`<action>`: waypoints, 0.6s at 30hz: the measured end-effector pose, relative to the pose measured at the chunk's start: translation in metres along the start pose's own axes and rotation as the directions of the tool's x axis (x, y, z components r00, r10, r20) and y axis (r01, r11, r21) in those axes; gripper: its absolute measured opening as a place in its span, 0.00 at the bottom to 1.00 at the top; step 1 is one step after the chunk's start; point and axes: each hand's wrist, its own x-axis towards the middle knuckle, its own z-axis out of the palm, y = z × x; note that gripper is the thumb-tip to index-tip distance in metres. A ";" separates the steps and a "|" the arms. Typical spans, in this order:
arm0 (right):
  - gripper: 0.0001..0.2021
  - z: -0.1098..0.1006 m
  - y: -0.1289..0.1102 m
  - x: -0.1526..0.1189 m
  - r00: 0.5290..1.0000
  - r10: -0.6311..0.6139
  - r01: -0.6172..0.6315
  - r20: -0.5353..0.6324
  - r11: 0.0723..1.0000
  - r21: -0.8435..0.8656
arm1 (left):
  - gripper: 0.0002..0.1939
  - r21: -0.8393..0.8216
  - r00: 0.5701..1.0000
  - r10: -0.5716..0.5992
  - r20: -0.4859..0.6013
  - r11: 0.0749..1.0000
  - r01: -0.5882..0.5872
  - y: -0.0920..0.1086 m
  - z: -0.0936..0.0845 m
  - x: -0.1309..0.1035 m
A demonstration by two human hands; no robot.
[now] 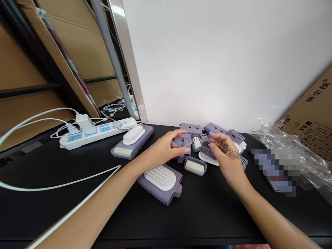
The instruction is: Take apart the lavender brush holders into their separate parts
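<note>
My left hand (166, 147) reaches over the black table with thumb and fingers apart, nothing visible between them. Just beyond it lies a purple plastic part (187, 142) with slots. A thin metal coil spring (228, 150) is in my right hand (229, 162), its coils running across the fingers. Below that hand are a purple housing (207, 149) and a white bristle plate (207, 158). Between the hands sit a small clear tray with a white block (195, 167) and another small container (196, 143). Under my left wrist rests a purple brush body (163, 180) with white bristles.
A second purple brush body (133, 141) lies beside a white power strip (98, 131). White cables (77, 188) cross the left side. More purple housings (192, 128) lie near the white wall. Clear plastic wrap (293, 148), a blurred-out phone-like object (275, 173) and a carton (311, 114) are at right.
</note>
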 end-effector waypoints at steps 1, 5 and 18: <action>0.14 0.000 0.001 0.000 1.000 -0.002 0.002 0.000 1.000 0.007 | 0.31 0.003 1.000 0.001 -0.005 1.000 -0.001 -0.001 0.000 0.000; 0.14 0.001 0.002 -0.001 1.000 -0.026 0.026 -0.003 0.999 0.025 | 0.25 0.009 1.000 -0.005 0.010 1.000 0.005 -0.001 -0.002 0.001; 0.14 -0.011 -0.003 0.007 0.961 -0.275 0.254 -0.022 0.912 -0.323 | 0.11 0.134 0.987 0.152 -0.058 0.981 -0.143 0.003 0.000 0.000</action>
